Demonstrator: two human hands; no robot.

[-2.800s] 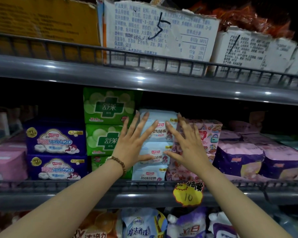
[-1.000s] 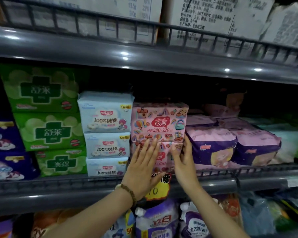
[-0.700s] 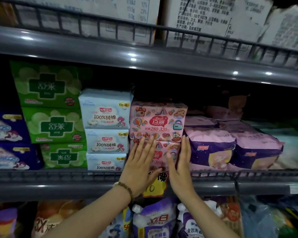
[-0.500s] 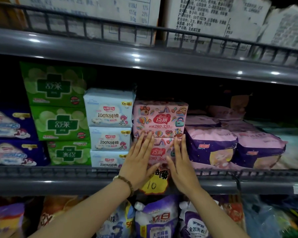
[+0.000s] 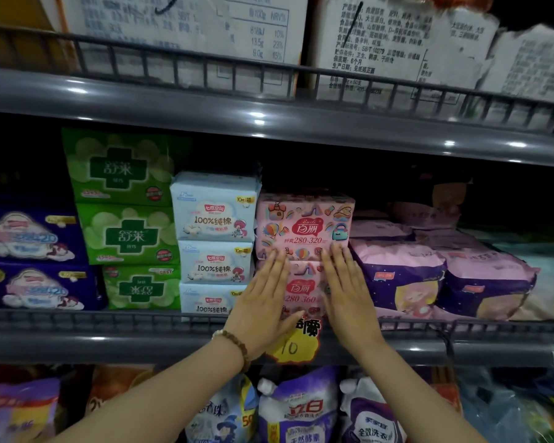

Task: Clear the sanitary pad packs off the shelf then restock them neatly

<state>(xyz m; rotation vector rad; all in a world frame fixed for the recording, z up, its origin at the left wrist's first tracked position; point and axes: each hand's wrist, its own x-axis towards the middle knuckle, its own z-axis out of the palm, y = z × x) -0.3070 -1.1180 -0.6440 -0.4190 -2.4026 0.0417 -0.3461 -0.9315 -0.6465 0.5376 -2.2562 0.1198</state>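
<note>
Two pink patterned pad packs stand stacked on the middle shelf (image 5: 109, 340): the upper pink pack (image 5: 304, 223) and the lower pink pack (image 5: 303, 290). My left hand (image 5: 263, 302) lies flat with straight fingers against the left part of the lower pack's face. My right hand (image 5: 349, 292) presses flat on its right part, fingertips reaching the upper pack's bottom edge. Left of them stand three stacked light-blue packs (image 5: 215, 215), green packs (image 5: 125, 199) and dark-blue packs (image 5: 29, 238). Purple-and-pink packs (image 5: 397, 273) lie to the right.
A low wire rail (image 5: 77, 319) runs along the shelf's front edge. A yellow price tag (image 5: 293, 345) hangs on it under my hands. Printed cartons (image 5: 381, 43) fill the shelf above. Detergent pouches (image 5: 301, 407) stand on the shelf below.
My hands left the light-blue stack for the pink stack. In the last second they spread slightly apart across the lower pink pack; the view shifted a little.
</note>
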